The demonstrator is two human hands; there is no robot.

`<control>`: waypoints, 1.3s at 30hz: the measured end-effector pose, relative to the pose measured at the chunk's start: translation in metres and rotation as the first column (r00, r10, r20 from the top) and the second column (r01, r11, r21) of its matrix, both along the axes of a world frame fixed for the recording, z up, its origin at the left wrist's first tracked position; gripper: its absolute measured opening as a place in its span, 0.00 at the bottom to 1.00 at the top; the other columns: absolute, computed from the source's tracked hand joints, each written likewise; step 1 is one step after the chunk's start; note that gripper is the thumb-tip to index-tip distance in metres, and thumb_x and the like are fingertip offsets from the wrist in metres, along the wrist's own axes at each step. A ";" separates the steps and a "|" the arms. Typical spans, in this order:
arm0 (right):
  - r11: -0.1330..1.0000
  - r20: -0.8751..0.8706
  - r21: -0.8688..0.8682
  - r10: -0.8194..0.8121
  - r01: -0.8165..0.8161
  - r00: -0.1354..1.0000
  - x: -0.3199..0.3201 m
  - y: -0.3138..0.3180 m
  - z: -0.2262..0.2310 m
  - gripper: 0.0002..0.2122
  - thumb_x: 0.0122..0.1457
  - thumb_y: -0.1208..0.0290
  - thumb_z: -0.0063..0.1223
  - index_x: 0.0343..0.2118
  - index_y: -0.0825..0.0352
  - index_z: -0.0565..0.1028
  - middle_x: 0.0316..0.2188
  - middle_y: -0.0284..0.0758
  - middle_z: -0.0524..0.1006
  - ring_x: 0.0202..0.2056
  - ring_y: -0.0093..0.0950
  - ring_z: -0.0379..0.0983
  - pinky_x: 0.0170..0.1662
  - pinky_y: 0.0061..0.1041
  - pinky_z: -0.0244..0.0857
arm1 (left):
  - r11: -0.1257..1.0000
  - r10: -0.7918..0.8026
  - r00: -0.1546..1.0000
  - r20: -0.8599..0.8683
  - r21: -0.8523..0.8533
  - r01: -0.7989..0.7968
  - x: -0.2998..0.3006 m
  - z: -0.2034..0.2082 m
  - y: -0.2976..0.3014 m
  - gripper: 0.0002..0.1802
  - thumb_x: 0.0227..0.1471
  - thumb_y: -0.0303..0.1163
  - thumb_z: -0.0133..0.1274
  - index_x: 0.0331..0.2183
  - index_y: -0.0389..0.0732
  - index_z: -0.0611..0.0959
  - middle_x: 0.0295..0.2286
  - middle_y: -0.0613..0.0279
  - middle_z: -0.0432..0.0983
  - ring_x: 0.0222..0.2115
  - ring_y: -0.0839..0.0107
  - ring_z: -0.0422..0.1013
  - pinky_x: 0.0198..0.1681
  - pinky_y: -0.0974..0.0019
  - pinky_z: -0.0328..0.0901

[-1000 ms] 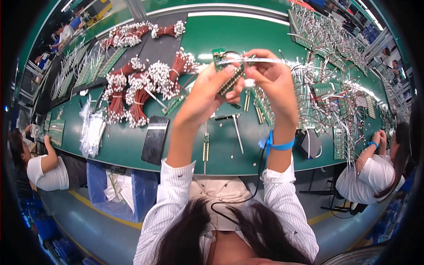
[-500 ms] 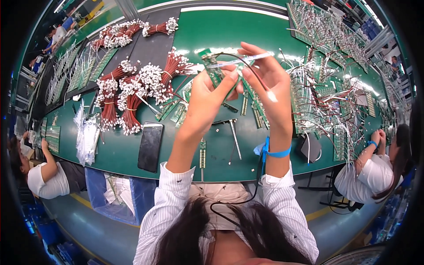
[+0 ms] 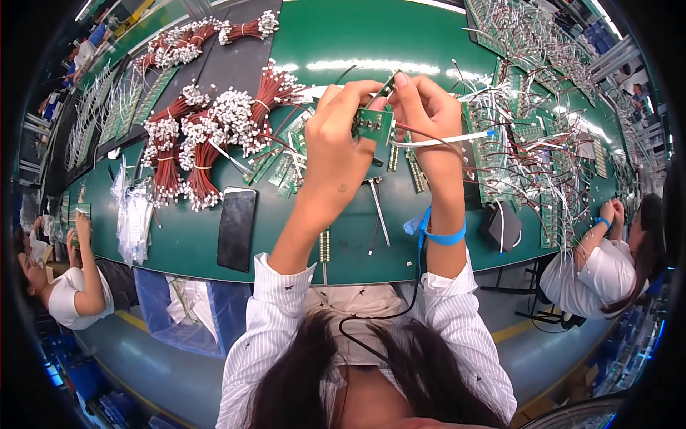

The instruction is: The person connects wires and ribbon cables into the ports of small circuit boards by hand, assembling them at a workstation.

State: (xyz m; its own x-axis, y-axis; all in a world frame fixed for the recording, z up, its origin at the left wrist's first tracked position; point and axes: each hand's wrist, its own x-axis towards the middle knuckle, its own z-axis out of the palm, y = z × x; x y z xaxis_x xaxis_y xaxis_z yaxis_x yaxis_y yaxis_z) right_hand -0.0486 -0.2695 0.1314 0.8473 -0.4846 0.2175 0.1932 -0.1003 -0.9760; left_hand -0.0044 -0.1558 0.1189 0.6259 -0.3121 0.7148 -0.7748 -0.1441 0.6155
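Centrally, in the upper middle of the frame, the board (image 3: 374, 129) is held above the green table (image 3: 336, 39), its white cable (image 3: 454, 139) trailing right. The left hand (image 3: 334, 132) has its fingers clamped on the board; the right hand (image 3: 432, 118) has its fingertips bunched near the upper end, and whether they grip it I cannot tell. Any print is too small to read. The phone (image 3: 236, 227), screen dark, lies left of centre, below red wire bundles (image 3: 203, 174). Lower left, a blue bin (image 3: 232, 300) stands on grey floor (image 3: 168, 375).
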 end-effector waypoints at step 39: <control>0.703 0.395 -0.674 0.080 0.229 0.915 -0.002 -0.005 -0.003 0.16 0.44 0.74 0.59 0.39 0.67 0.74 0.30 0.37 0.75 0.29 0.28 0.73 0.30 0.23 0.68 | 0.902 -0.421 0.657 -0.626 -0.210 0.378 0.005 0.005 0.027 0.16 0.55 0.36 0.46 0.41 0.35 0.76 0.26 0.70 0.71 0.24 0.81 0.61 0.29 0.76 0.57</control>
State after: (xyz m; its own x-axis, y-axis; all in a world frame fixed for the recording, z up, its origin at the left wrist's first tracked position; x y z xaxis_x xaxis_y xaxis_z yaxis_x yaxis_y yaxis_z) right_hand -0.0506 -0.2750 0.1283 0.5922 -0.1191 0.7969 0.4771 -0.7452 -0.4659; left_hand 0.0008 -0.1291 0.1239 0.7596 -0.6153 0.2108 -0.1615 0.1354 0.9775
